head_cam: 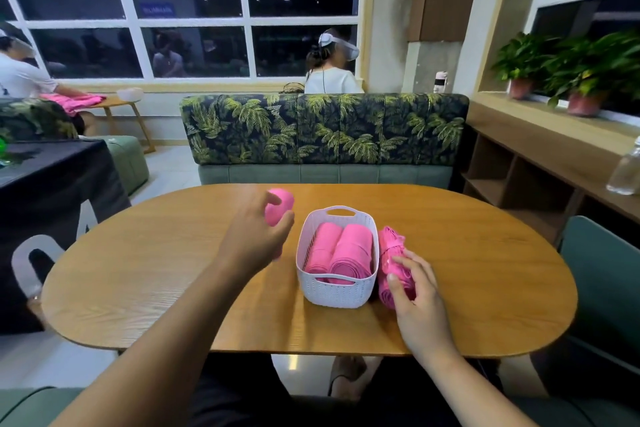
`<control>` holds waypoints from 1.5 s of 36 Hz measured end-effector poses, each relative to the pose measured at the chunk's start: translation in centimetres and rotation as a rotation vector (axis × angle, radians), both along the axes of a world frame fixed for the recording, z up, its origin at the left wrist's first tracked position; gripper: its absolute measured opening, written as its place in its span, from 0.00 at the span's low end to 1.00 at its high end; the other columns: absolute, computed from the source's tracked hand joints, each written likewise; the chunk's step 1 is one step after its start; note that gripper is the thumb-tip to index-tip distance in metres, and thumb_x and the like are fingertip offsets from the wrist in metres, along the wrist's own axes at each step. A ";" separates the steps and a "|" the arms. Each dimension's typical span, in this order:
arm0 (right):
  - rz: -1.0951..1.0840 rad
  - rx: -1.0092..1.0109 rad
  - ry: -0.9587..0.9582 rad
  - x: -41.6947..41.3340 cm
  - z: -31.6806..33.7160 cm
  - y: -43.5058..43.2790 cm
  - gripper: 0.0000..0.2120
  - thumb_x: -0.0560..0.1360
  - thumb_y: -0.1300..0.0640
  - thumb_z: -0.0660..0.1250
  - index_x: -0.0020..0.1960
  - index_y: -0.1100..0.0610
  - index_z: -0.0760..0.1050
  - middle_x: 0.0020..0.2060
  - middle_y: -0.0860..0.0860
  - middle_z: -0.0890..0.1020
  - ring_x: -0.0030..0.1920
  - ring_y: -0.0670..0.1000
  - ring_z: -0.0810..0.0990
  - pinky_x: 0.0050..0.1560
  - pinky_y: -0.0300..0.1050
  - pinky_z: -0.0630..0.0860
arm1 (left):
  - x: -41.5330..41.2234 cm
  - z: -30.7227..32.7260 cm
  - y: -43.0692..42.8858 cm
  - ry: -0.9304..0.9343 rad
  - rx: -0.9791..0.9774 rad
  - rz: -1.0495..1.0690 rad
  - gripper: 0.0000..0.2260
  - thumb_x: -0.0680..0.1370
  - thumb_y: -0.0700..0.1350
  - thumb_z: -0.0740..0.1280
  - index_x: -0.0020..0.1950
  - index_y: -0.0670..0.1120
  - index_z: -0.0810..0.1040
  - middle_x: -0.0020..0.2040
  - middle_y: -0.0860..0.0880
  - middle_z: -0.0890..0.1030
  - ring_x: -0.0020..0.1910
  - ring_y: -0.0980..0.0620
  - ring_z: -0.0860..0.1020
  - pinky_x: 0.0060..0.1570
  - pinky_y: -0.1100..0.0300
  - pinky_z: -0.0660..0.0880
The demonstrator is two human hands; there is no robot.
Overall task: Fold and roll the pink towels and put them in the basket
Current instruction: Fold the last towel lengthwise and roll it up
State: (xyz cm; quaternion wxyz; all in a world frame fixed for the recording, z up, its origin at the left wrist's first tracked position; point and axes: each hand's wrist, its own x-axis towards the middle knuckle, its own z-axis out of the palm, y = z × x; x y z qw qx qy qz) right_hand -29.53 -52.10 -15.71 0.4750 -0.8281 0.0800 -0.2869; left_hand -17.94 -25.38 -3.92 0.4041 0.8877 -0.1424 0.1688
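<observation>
Right hand (415,291) fingers clasping rolled towel (389,243) beside basket (336,295), left hand (254,236) fingers gripping another roll (282,203), two rolls (346,250) inside, on bench (156,270).

My one camera sits on my head, facing forward and down, close over the table (145,270), reaching the window (194,10).

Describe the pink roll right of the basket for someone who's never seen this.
On the oval wooden table stands a white basket holding two neat pink rolls. The target roll lies outside, along the basket's right wall, gripped by the right hand. Its far end is ragged.
</observation>
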 end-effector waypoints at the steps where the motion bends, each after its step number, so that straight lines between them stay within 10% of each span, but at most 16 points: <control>1: -0.009 -0.005 -0.007 -0.1 0.1 0.1 0.14 0.83 0.48 0.65 0.68 0.45 0.76 0.69 0.34 0.70 0.71 0.40 0.70 0.69 0.43 0.69 | 0.1 -0.4 0.1 0.003 0.026 -0.004 0.10 0.77 0.57 0.67 0.56 0.56 0.76 0.50 0.53 0.82 0.46 0.47 0.81 0.46 0.51 0.79; 10: -0.075 -0.188 -0.110 2.2 4.4 -0.1 0.08 0.82 0.54 0.66 0.58 0.47 0.82 0.57 0.40 0.78 0.61 0.45 0.73 0.63 0.44 0.69 | -1.8 -3.7 -3.6 0.034 0.414 -0.318 0.12 0.84 0.53 0.58 0.53 0.53 0.80 0.51 0.58 0.81 0.49 0.56 0.78 0.53 0.54 0.75; 22: 0.171 -0.822 0.794 12.5 13.8 1.0 0.28 0.80 0.33 0.58 0.57 0.56 0.81 0.51 0.54 0.81 0.52 0.57 0.80 0.47 0.46 0.75 | -2.6 -4.4 -4.4 -0.036 0.527 -0.329 0.14 0.85 0.49 0.52 0.44 0.50 0.71 0.42 0.52 0.73 0.43 0.51 0.72 0.50 0.50 0.71; 34: 0.250 -0.103 0.467 10.9 18.9 -1.8 0.22 0.70 0.47 0.81 0.51 0.56 0.73 0.48 0.53 0.80 0.39 0.54 0.80 0.33 0.47 0.77 | -2.6 -4.7 -4.2 -0.036 0.501 -0.316 0.14 0.85 0.47 0.52 0.41 0.49 0.70 0.41 0.50 0.73 0.42 0.49 0.73 0.50 0.47 0.72; 37: 0.128 0.209 0.273 9.8 19.3 -4.6 0.24 0.71 0.50 0.80 0.62 0.51 0.76 0.56 0.52 0.78 0.50 0.53 0.81 0.36 0.46 0.82 | -2.6 -4.6 -4.2 -0.040 0.528 -0.322 0.15 0.86 0.46 0.52 0.44 0.46 0.73 0.43 0.49 0.75 0.44 0.48 0.73 0.52 0.46 0.72; 42: 0.007 0.721 0.027 7.4 14.7 -8.0 0.05 0.78 0.55 0.73 0.52 0.54 0.81 0.53 0.55 0.80 0.47 0.54 0.79 0.33 0.45 0.80 | -2.7 -4.3 -4.5 -0.050 0.558 -0.339 0.15 0.86 0.45 0.51 0.48 0.45 0.76 0.47 0.49 0.77 0.47 0.50 0.72 0.56 0.49 0.70; 47: -0.116 1.030 -0.033 5.7 8.7 -9.1 0.06 0.78 0.56 0.74 0.53 0.55 0.79 0.54 0.55 0.80 0.49 0.54 0.81 0.34 0.44 0.82 | -2.5 -3.6 -4.8 0.003 0.571 -0.322 0.16 0.87 0.49 0.51 0.50 0.48 0.77 0.47 0.51 0.76 0.46 0.50 0.74 0.54 0.53 0.69; 54: -0.307 0.882 -0.105 5.8 4.7 -10.0 0.14 0.77 0.53 0.76 0.60 0.54 0.78 0.60 0.53 0.79 0.54 0.55 0.83 0.47 0.53 0.86 | -1.7 -3.8 -4.8 0.034 0.534 -0.330 0.16 0.85 0.51 0.53 0.54 0.51 0.81 0.50 0.54 0.78 0.47 0.53 0.77 0.54 0.52 0.75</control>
